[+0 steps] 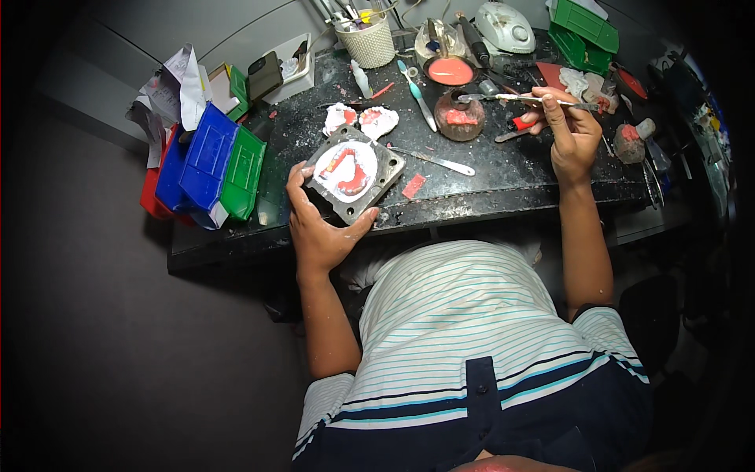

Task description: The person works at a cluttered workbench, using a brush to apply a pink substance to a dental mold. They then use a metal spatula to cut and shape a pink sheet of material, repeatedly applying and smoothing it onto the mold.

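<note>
My left hand [318, 240] grips a square metal denture flask half [381, 190] at the desk's front edge, thumb on the near side. White plaster [334, 185] fills its round opening, and a red wax denture [355, 182] with a row of teeth sits in it. Raised at the right, my right hand [572, 143] pinches a thin metal wax spatula [507, 97], which points left. Its whitish tip is over the round spirit burner [464, 134], which has red wax on its side. No flame can be made out.
Behind the flask lie plaster pieces [379, 122] with red wax. A knife [434, 160], a toothbrush [418, 96] and a wax scrap [414, 186] lie nearby. Farther back are a pan of pink wax [451, 71] and a tool cup [368, 46]. Blue [206, 153] and green [245, 177] bins stand left.
</note>
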{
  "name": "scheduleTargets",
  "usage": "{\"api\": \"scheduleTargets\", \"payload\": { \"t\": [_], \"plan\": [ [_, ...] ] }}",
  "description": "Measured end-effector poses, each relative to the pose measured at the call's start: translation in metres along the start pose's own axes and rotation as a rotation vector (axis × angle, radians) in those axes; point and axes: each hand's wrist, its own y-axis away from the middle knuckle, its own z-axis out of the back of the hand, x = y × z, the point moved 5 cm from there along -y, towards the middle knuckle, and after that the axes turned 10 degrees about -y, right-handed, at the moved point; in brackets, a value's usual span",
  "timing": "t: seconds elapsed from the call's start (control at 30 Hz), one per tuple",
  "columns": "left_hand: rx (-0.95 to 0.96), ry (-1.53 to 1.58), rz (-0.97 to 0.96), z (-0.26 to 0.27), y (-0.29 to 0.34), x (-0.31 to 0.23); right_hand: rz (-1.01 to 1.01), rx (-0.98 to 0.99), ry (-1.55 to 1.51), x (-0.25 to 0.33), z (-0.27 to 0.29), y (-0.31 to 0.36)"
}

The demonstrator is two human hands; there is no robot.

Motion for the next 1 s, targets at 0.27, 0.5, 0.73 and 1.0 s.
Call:
{"api": "scheduleTargets", "payload": {
  "t": [0.27, 0.5, 0.73, 1.0],
  "plan": [
    [0.109, 0.328, -0.112, 0.0005, -0.0009, 0.0099, 0.0, -0.001, -0.009, 0.0004, -0.0003, -0.0003],
    [0.076, 0.422, -0.118, -0.0017, 0.0023, 0.0087, 0.005, -0.002, -0.018, 0.0004, -0.0003, 0.0002],
    [0.065, 0.438, -0.146, -0.0015, 0.0019, 0.0074, 0.015, 0.011, -0.002, 0.0016, -0.0008, 0.0001],
    [0.062, 0.428, -0.14, -0.0023, 0.0029, 0.0105, 0.009, 0.013, -0.007, 0.0009, -0.0007, -0.0001]
  ]
}}
